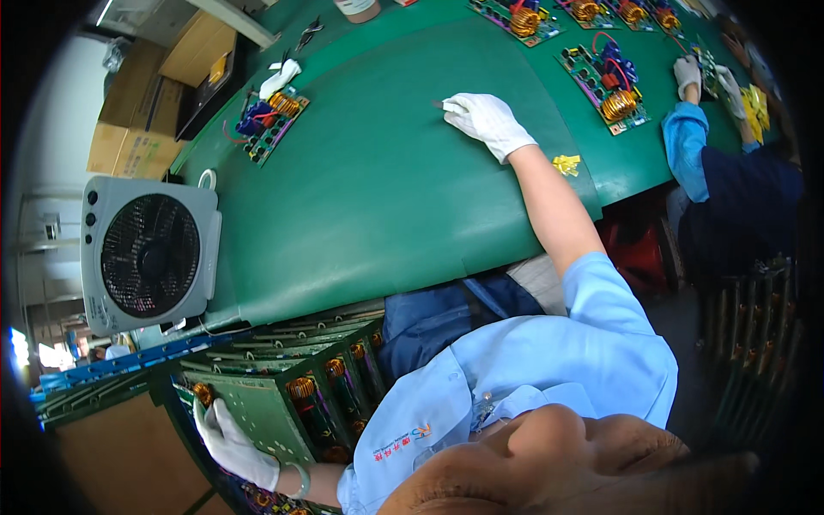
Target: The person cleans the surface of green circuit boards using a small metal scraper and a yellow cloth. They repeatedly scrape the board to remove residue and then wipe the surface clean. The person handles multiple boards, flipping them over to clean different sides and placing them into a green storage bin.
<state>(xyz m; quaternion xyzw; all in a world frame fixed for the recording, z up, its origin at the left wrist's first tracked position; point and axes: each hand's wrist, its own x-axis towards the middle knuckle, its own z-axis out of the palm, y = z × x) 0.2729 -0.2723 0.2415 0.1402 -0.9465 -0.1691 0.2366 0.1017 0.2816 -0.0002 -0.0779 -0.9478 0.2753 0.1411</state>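
At the lower left, my left hand (233, 448), in a white glove, grips the edge of a green circuit board (249, 408). The board stands upright in a row of similar boards, with a copper coil (203, 394) beside my fingertips. My right hand (487, 124), also gloved, is over the green table mat (369, 189) with its fingers pinched together. A small dark tip shows at the fingers; I cannot make out what it is. Some crumpled yellow tape (566, 165) lies near my right wrist.
A grey box fan (150, 253) stands at the left table end. One assembled board (273, 122) lies at the far left, another (608, 84) at the right, several along the back. Cardboard boxes (142, 112) are beyond the fan. A co-worker's gloved hand (687, 75) is at the far right.
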